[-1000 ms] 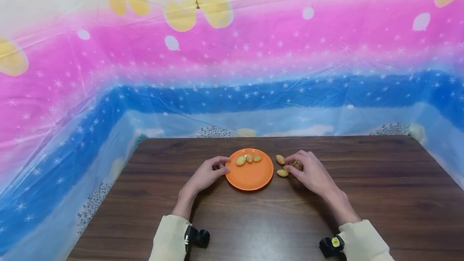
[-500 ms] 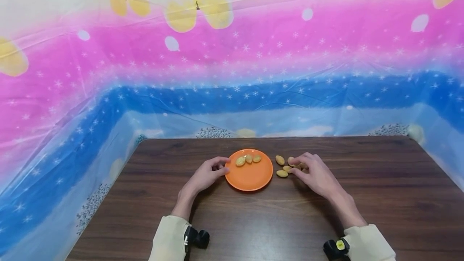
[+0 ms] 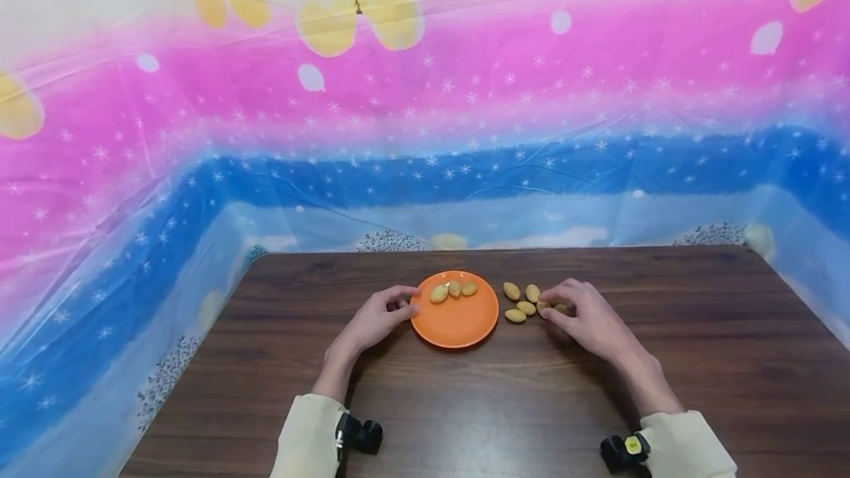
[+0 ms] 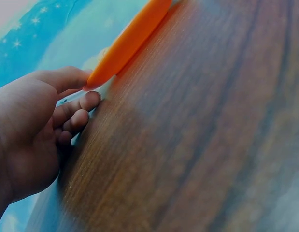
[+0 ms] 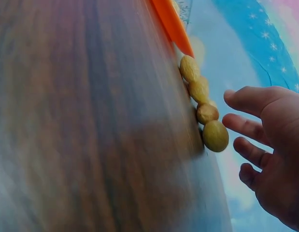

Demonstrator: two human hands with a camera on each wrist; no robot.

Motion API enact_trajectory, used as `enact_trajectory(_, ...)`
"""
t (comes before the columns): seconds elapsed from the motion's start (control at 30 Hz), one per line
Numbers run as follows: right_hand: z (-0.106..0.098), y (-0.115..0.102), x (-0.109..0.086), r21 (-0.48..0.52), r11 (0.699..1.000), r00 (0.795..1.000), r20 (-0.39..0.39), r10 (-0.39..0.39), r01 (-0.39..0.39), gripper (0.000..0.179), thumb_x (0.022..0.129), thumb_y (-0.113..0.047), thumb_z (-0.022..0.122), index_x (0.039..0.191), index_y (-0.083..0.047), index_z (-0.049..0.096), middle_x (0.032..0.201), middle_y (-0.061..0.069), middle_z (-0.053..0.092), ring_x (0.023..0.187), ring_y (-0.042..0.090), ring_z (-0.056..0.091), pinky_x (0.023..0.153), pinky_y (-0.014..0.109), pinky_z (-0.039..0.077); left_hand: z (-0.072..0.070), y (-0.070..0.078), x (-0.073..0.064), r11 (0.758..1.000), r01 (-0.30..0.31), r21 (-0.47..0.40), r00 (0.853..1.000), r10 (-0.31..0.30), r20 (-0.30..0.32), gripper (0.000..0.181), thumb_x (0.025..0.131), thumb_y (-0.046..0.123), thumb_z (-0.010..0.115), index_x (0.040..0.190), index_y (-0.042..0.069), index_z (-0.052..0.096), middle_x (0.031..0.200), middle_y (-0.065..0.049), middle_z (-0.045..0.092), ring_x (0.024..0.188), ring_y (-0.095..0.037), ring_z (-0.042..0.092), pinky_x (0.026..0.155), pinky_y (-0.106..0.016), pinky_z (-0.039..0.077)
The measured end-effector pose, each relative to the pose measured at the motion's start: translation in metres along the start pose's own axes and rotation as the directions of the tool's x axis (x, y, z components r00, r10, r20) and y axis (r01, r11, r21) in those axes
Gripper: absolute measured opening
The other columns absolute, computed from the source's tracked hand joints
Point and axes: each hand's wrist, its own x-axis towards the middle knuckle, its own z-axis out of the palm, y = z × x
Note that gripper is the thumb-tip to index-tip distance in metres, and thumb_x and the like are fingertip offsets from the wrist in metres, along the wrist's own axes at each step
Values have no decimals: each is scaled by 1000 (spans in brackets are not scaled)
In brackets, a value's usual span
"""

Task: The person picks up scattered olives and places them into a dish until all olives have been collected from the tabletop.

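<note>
An orange plate lies on the table, with several oval tan nuts, like almonds in the shell, near its far rim. My left hand holds the plate's left rim with thumb and forefinger; the left wrist view shows the thumb on the rim and the other fingers curled below. Right of the plate lies a loose group of similar nuts. My right hand is at the group's right side, fingers spread. In the right wrist view its fingertips are beside a nut, with nothing gripped between them. Part of the group is hidden behind the hand.
The dark wood-grain table extends around the plate. A patterned pink and blue cloth hangs behind the table and along its sides. Black wrist cameras sit at both sleeves, one on the left, one on the right.
My right hand has moved a little to the right, away from the plate. More nuts show to its left, spread on the table. The left hand stays at the plate's rim.
</note>
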Motion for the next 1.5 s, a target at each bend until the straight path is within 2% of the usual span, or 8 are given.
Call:
enact_trajectory(0.3, -9, 12, -3, -4, 1000, 1000, 0, 9, -9, 21, 94, -18, 69, 114, -16, 73, 110, 3, 64, 98, 24, 55, 81, 42, 45, 0, 0, 0, 1000, -1, -1, 1000, 1, 0, 33, 97, 32, 65, 130, 26, 64, 94, 0, 60, 83, -19, 53, 75, -32, 41)
enact_trajectory(0.67, -12, 26, -4, 36, 999, 1000, 27, 14, -15, 24, 94, -22, 70, 116, -13, 71, 111, 6, 64, 88, 19, 52, 74, 35, 41, 0, -1, -1, 1000, -9, -9, 1000, 9, 0, 33, 97, 31, 65, 130, 25, 64, 94, 0, 60, 83, -19, 53, 75, -32, 41)
enact_trajectory(1.0, -12, 30, -5, 57, 998, 997, 75, 14, -19, 28, 92, -19, 71, 120, -12, 70, 109, 5, 63, 79, 16, 48, 67, 29, 39, 0, -1, 0, 1000, -1, -15, 1000, 1, 1, 34, 97, 31, 65, 130, 25, 64, 94, -1, 60, 83, -19, 53, 75, -33, 41)
enact_trajectory(1.27, -13, 31, -6, 39, 999, 996, 78, 31, -34, 27, 92, -17, 70, 119, -13, 69, 111, 5, 64, 77, 15, 48, 65, 28, 38, 0, 0, 1, 1000, -2, -16, 1000, 2, 5, 34, 97, 30, 65, 131, 25, 63, 94, -1, 61, 83, -19, 53, 75, -33, 41)
enact_trajectory(1.5, -13, 32, -7, 48, 998, 996, 79, 46, -50, 25, 92, -16, 70, 117, -14, 69, 106, 4, 65, 75, 15, 49, 62, 28, 39, 0, 0, 1, 1000, -1, -13, 1000, 1, 6, 33, 97, 31, 65, 130, 26, 63, 94, -1, 61, 82, -19, 53, 74, -32, 41)
